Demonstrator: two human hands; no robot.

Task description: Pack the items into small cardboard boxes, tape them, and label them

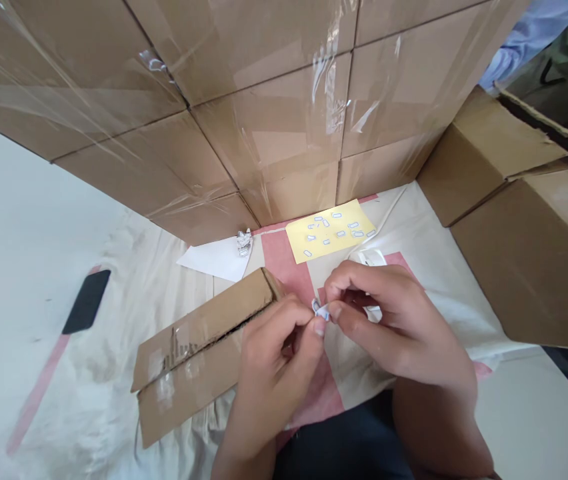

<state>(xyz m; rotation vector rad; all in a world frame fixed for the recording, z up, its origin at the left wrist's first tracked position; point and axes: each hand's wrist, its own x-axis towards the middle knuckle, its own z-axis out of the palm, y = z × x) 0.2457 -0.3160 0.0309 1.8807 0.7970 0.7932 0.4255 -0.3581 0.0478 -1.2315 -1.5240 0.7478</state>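
A small white piece of paper or film with bluish marks is pinched between the fingertips of both hands. My left hand grips its left side with thumb and forefinger. From the other side, my right hand pinches it the same way. Just beyond the hands lies a yellow sheet with several small white, blue-edged pieces scattered on it. A white item lies partly hidden behind my right hand. What the small piece is exactly, I cannot make out.
Stacked, tape-covered cardboard boxes form a wall ahead. A long cardboard box sits left of my hands, and open cartons stand at right. White paper bears a crumpled bundle. A black phone-like slab lies far left.
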